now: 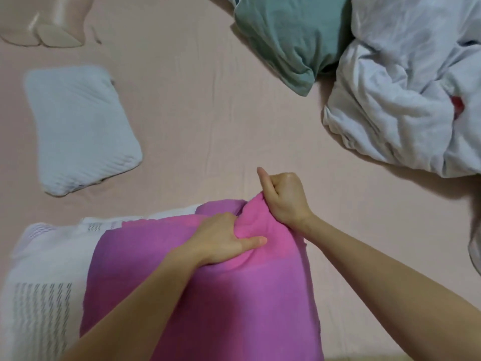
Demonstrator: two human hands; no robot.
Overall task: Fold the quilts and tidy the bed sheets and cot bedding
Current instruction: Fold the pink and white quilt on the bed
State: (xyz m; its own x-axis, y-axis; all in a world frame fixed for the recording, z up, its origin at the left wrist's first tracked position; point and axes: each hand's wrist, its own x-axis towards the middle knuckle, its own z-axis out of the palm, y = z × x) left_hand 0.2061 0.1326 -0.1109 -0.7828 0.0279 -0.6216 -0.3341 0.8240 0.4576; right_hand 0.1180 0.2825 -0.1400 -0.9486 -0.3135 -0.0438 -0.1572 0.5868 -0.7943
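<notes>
Head view, right hand (283, 198) and left hand (223, 241) gripping pink quilt (208, 295)

A pale pink bed sheet (208, 105) carried a small white pillow (80, 126) at left, a green pillow (291, 40) and a crumpled white quilt (398, 89) at upper right, and a pink-and-white quilt (197, 303) nearest the camera.

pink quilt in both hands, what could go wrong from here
The right hand grips only a bunched corner of the pink quilt, so the fabric may slip out and the fold fall open. The left hand presses near that same corner, leaving the rest loose; the edges may end up uneven. The quilt also overlaps the white patterned pillow, which could get dragged along.
</notes>
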